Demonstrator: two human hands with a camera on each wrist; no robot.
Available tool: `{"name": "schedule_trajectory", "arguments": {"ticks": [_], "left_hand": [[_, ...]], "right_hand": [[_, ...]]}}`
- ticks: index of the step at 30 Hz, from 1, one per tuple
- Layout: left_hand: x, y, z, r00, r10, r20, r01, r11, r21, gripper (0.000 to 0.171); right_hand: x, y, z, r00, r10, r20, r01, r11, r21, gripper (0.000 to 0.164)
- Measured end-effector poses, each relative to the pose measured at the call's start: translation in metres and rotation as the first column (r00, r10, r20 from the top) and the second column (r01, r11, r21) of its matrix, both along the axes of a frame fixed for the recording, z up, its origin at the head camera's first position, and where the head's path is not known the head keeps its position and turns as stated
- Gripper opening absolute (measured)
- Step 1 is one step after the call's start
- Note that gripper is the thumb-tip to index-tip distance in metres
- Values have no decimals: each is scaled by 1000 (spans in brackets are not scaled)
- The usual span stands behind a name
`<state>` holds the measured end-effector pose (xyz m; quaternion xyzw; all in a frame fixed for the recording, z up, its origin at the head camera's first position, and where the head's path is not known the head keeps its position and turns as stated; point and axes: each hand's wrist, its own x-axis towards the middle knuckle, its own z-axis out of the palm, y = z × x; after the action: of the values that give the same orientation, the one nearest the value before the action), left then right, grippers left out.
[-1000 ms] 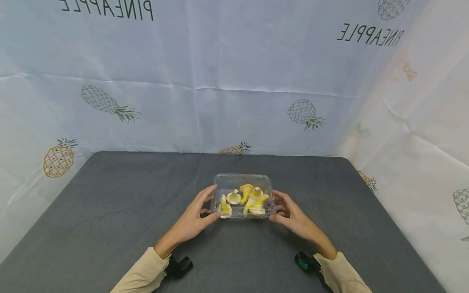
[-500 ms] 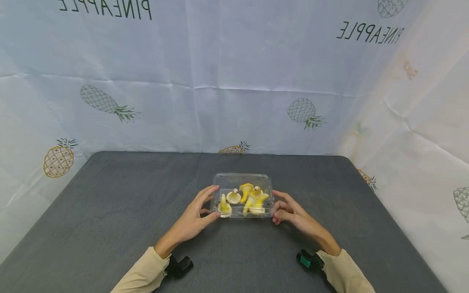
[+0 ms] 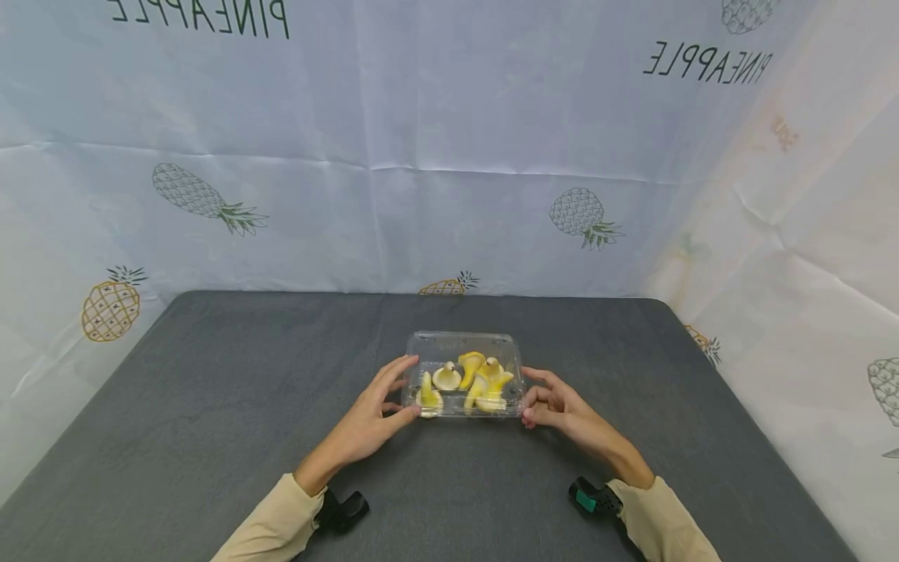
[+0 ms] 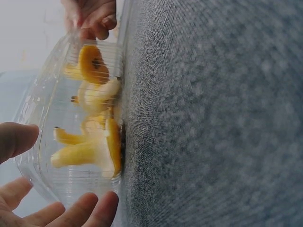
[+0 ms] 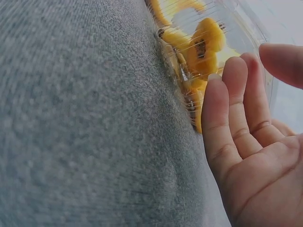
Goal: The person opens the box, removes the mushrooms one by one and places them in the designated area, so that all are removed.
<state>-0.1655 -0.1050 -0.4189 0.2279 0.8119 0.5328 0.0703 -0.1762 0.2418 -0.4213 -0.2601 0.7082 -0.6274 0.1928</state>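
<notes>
A clear plastic box (image 3: 438,343) stands on the dark grey table, with several yellow-and-white mushrooms (image 3: 446,378) lying inside. At its left end my left hand (image 3: 372,414) grips it, index finger toward the back corner and thumb at the front corner. In the left wrist view, the thumb (image 4: 19,139) is at the box's upper edge while the other fingertips (image 4: 108,205) lie along the end wall. My right hand (image 3: 558,407) holds the opposite end near the front corner. Close up, its fingertips (image 5: 218,97) are against the ribbed wall, with the thumb (image 5: 281,61) beside the rim.
The dark grey table (image 3: 246,375) extends on all sides of the box. Behind and beside it hangs a white curtain (image 3: 449,101) with pineapple prints. Black straps with cameras sit on the left wrist (image 3: 340,511) and the right wrist (image 3: 593,497).
My right hand has shifted slightly outward, and its thumb and fingers have drawn closer together at the front right corner. My left hand and the box stay nearly in place.
</notes>
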Motion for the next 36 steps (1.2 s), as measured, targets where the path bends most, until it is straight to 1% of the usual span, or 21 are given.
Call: {"name": "schedule_trajectory", "arguments": {"ticks": [6,16,20,24,30,36], "left_hand": [[0,-1,1,1000,-2,3,2,1000,-3,69],[0,-1,1,1000,2,8,-2,1000,-5,69],[-1,-1,0,1000,-1,8,1,1000,-2,69],[-1,-1,0,1000,-8,9,8,1000,1,69],[0,-1,1,1000,-10,11,10,1000,-2,69],[0,-1,2,1000,-9,13,9,1000,-6,70]], "right_hand": [[1,-2,-1,1000,-1,29,1,1000,-19,69],[1,-5,2,994,-47,101,47,999,0,66],[1,-7,4,985,-70,160,72,997,-7,66],[2,-8,6,974,-79,212,84,996,-11,63],[3,-8,8,969,-83,232,91,996,-22,59],[3,-11,8,956,-125,266,131,991,-5,57]]}}
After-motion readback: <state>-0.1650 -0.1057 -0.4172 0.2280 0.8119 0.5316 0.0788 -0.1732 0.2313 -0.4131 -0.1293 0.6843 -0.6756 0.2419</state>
